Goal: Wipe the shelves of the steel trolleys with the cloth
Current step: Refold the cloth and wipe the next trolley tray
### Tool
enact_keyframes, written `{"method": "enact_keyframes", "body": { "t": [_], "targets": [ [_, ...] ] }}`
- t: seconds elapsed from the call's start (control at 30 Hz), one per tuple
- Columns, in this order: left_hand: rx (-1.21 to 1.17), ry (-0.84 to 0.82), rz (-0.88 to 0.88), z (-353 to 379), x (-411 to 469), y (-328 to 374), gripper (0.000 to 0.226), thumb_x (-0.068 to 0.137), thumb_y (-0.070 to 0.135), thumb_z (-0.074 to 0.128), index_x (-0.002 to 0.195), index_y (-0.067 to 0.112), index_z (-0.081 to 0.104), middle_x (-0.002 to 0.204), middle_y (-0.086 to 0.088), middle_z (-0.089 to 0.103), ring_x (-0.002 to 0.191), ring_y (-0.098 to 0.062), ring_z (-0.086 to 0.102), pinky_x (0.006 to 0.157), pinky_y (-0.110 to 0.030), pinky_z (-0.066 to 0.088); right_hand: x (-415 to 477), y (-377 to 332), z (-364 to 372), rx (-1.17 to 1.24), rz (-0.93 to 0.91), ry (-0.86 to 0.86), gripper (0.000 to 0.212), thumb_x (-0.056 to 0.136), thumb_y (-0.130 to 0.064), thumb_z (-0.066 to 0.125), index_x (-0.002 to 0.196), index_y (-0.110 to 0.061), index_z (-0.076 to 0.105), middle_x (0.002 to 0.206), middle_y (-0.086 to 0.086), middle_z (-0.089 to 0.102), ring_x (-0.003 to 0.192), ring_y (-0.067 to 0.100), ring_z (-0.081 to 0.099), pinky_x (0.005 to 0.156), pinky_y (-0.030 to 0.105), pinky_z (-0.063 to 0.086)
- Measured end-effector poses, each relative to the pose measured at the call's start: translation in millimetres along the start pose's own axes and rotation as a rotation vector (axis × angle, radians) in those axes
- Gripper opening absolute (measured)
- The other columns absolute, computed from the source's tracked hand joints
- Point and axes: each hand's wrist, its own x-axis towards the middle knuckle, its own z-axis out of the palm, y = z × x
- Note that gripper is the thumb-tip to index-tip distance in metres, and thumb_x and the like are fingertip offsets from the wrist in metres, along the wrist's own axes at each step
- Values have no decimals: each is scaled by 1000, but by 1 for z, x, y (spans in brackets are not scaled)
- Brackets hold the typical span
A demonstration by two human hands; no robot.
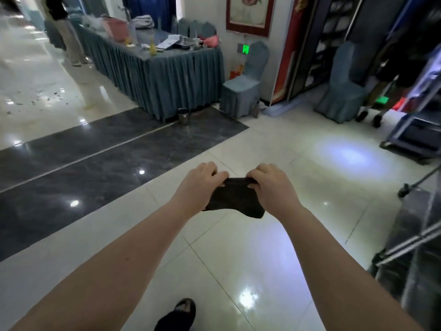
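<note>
Well short of any shelf, a person holds a dark cloth point(235, 197) taut between 2 bare hands above a glossy tiled floor point(238, 259). The left hand point(199, 185) pinches the cloth's left edge with fingers curled round it. The right hand point(270, 185) grips the opposite edge the same way, so the fabric spans the gap between them and a loose corner droops just beside the right wrist. It looks thin, limp and very light, likely to bunch into folds rather than keep a shape, and nothing about it seems fragile. Gathering it into a flat pad under 1 palm would probably give the firmest hold for wiping. Whether it is damp cannot be told. A steel trolley point(415, 247) stands off to the right of the right hand, near but untouched, its shelf and rail at the frame's edge. Another cart point(420, 134) sits farther beyond that hand, well apart.
</note>
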Motion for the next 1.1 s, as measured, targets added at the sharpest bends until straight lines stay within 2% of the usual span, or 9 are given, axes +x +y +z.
{"method": "enact_keyframes", "body": {
  "t": [0.07,0.17,0.23,0.33,0.5,0.63,0.8,0.93,1.1],
  "targets": [
    [-17,-15,113,27,43,-19,16,90,8,62,105,7,64,85,-11,51,75,-25,47,64,-41,48,17,26,10,-36,90,22,10,82,-5,69,91,-8,70,86,9,62,79,34,54,68,44,47],
    [-88,-47,298,61,107,-31,14,82,2,67,95,5,64,78,-11,46,67,-25,43,53,-40,43,29,64,24,-58,295,65,11,82,-5,68,92,-8,70,89,8,62,82,33,55,68,42,46],
    [-121,-93,436,82,146,-29,19,75,0,71,92,4,64,75,-11,45,63,-25,42,49,-35,37,28,87,29,-64,438,89,12,83,-5,66,94,-10,70,91,6,62,83,31,55,66,40,45],
    [-152,-172,621,115,198,-13,34,60,-7,77,90,4,65,71,-12,45,58,-26,42,48,-30,29,17,119,33,-95,619,70,13,87,-7,62,97,-10,70,93,7,62,86,31,53,71,43,44],
    [-143,-310,865,177,262,46,53,45,-11,73,96,5,67,70,-12,52,59,-29,49,46,-30,31,-18,177,28,-153,880,23,13,91,-12,59,101,-13,68,96,4,60,92,29,51,78,44,43],
    [-170,-334,1037,224,309,113,52,50,-11,70,99,3,66,74,-14,54,64,-30,51,49,-34,43,-57,233,19,-159,1028,45,15,92,-11,59,104,-13,67,97,5,60,94,28,51,81,44,44],
    [-233,-364,1122,269,352,202,49,51,-17,70,95,6,70,71,-10,55,61,-29,51,50,-32,43,-106,289,7,-142,1162,16,14,95,-17,54,104,-19,64,100,1,56,94,24,49,82,38,42],
    [-342,-429,1129,299,381,270,38,75,-11,56,108,4,65,87,-15,56,80,-32,51,64,-34,32,-139,332,-8,-145,1335,108,19,96,-16,53,110,-18,64,108,1,56,101,24,48,88,35,39],
    [-434,-485,1256,326,416,346,29,79,-6,59,107,3,63,91,-18,56,83,-34,50,70,-41,38,-165,369,-23,-184,1533,155,20,95,-17,55,111,-20,64,108,2,57,101,24,49,87,35,41]
  ]
}}
